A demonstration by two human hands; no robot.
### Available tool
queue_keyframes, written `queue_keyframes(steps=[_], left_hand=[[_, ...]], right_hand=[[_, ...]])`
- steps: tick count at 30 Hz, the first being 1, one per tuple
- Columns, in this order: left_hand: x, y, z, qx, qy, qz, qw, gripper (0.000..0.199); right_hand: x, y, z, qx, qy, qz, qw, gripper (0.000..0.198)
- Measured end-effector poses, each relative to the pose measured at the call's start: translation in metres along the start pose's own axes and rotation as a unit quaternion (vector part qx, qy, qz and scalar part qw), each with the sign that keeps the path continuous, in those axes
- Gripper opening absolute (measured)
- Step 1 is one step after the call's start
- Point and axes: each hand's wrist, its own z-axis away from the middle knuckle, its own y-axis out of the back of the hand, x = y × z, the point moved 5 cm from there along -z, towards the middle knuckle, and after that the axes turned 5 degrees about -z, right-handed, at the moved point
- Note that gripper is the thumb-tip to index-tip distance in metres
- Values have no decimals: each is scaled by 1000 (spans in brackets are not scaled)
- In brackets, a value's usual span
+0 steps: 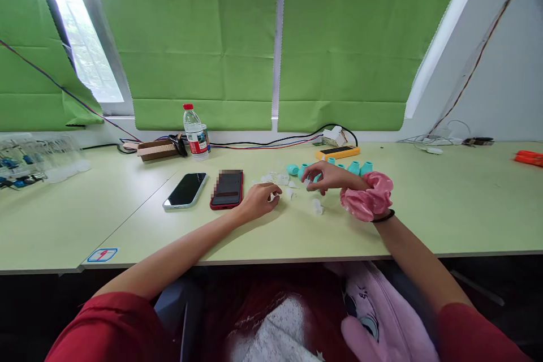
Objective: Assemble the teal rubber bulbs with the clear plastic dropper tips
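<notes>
My left hand (258,201) rests on the table, its thumb and finger closed round a small whitish translucent piece (272,197). To the right, my right hand (323,175) is held low over the table with a pink scrunchie on its wrist. Its fingertips pinch another small translucent piece (306,182). Between and behind the hands lie several loose clear plastic pieces (275,178), and one more clear piece (318,207) lies in front of the right hand. Several turquoise bulb-shaped pieces (354,167) stand behind the right hand, which partly hides them.
Left of my left hand lie a red-edged phone (227,189) and a light-cased phone (185,191). Farther back stand a water bottle (196,134), an open cardboard box (158,150) and a yellow-framed device (337,153). Cables run along the wall. A clear plastic container (63,161) sits far left.
</notes>
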Motion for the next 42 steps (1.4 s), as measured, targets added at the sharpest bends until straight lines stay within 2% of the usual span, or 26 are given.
queue_keyframes(steps=[4, 6, 8, 11, 16, 18, 21, 25, 29, 33, 36, 39, 42], left_hand=[[-1, -1, 0, 2, 0, 2, 1000, 16], [-1, -1, 0, 0, 1, 5, 1000, 16], [0, -1, 0, -1, 4, 7, 1000, 17], [1, 0, -1, -3, 9, 7, 1000, 17], [0, 3, -2, 9, 29, 21, 999, 18], [-2, 5, -2, 22, 52, 53, 997, 17], [-7, 6, -3, 42, 95, 135, 985, 14], [-15, 5, -4, 71, 143, 250, 955, 17], [-23, 0, -5, 74, 182, 339, 920, 19], [-26, -6, -4, 54, 229, 416, 879, 26], [-26, -9, -2, 32, 253, 460, 850, 32], [-26, -11, -1, 17, 267, 481, 835, 35], [-26, -11, -1, 5, 264, 483, 835, 38]], right_hand=[[9, -9, 10, -183, -53, -35, 981, 39], [16, -12, 12, -233, -77, -42, 969, 42], [21, -15, 10, -242, -85, -52, 965, 43], [24, -19, 1, -194, -66, -68, 976, 39], [17, -22, -18, -47, 7, -79, 996, 37], [11, -23, -21, 5, 36, -126, 991, 38], [2, -26, -23, 63, 78, -226, 969, 37], [-4, -38, -22, 58, 84, -310, 945, 34], [-1, -47, -25, 43, 81, -358, 929, 36], [6, -52, -29, 48, 75, -366, 926, 39], [8, -51, -31, 75, 87, -355, 928, 39], [7, -49, -31, 114, 106, -344, 926, 38], [6, -51, -31, 113, 107, -337, 929, 41]])
